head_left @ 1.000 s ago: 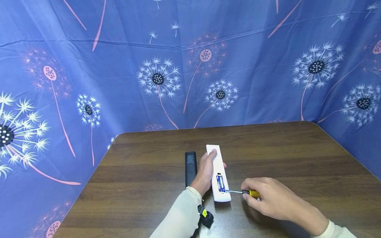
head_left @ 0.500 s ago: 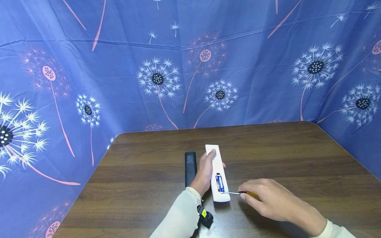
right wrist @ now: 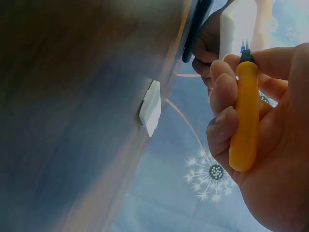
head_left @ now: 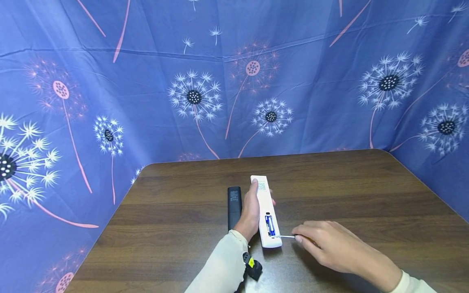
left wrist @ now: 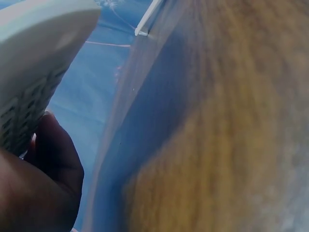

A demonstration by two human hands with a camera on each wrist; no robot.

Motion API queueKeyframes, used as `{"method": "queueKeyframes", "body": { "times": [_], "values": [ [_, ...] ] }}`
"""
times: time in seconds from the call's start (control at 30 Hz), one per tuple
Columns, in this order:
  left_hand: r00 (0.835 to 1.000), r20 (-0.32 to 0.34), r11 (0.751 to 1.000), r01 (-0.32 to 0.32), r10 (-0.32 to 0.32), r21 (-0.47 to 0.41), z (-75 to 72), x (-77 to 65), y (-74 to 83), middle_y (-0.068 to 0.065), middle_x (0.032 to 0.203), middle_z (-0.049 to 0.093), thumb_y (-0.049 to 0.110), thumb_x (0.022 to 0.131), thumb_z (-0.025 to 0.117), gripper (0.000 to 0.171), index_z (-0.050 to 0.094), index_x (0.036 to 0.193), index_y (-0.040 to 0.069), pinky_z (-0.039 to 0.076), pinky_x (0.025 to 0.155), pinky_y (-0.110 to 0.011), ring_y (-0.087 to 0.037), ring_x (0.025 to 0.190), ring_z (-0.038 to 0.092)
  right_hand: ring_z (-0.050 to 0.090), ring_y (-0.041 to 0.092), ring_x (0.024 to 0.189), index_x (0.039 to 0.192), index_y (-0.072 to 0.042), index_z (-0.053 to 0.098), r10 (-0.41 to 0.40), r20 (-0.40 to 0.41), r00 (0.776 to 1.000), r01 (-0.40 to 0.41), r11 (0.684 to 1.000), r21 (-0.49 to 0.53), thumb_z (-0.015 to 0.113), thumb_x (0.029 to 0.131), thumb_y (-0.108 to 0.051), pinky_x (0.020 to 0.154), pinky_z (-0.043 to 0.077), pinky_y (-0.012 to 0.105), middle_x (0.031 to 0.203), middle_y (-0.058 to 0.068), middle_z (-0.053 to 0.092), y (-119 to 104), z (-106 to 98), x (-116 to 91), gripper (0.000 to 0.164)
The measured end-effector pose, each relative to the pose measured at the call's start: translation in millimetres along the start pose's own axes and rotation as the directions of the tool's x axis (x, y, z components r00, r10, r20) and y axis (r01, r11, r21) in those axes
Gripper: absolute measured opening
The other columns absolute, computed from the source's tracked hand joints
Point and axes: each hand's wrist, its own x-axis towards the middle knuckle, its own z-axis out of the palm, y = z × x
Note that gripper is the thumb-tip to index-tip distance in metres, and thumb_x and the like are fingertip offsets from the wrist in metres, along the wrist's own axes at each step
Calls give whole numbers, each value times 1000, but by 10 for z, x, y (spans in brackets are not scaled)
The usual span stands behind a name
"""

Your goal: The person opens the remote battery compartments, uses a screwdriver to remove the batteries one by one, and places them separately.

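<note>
My left hand (head_left: 250, 213) grips a white remote control (head_left: 264, 203) round its upper half, back side up, thumb along the left edge. Its battery compartment is uncovered and shows blue batteries (head_left: 270, 225). In the left wrist view the remote's button side (left wrist: 29, 108) faces down, above the table. My right hand (head_left: 331, 246) pinches a yellow-handled screwdriver (right wrist: 245, 116). From the right, its thin metal shaft (head_left: 287, 236) reaches the lower end of the battery compartment. In the head view the right fingers hide the handle.
A black remote control (head_left: 234, 205) lies left of the left hand, partly covered by it. A small white plastic piece (right wrist: 151, 108) lies on the wooden table (head_left: 176, 228). A black device with a yellow label (head_left: 252, 264) sits at the left wrist. Blue dandelion-print cloth (head_left: 227, 122) hangs behind.
The white remote has shifted slightly left, its top end away from me, and the left thumb shows at its edge. The right hand has moved slightly left, bringing the screwdriver tip into the battery compartment's lower end.
</note>
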Motion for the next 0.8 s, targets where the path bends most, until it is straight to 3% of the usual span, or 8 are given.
{"method": "queueKeyframes", "body": {
  "times": [0.27,0.8],
  "values": [
    [999,46,999,-1,4,-51,-6,-7,-8,-9,74,62,70,99,28,85,61,120,-5,54,59,-30,-17,57,64,51,-7,72,109,-20,73,59,74,996,-60,998,20,63,100,-32,59,48,27,93,-21,61,-3,-15,8,18],
    [995,69,990,77,-69,-116,9,2,-13,-7,73,58,77,94,32,89,59,121,-4,51,55,-30,-16,54,59,48,-8,66,103,-19,75,24,39,999,-24,1000,-5,67,97,-35,52,45,24,85,-20,58,7,30,23,18]
  ]
}}
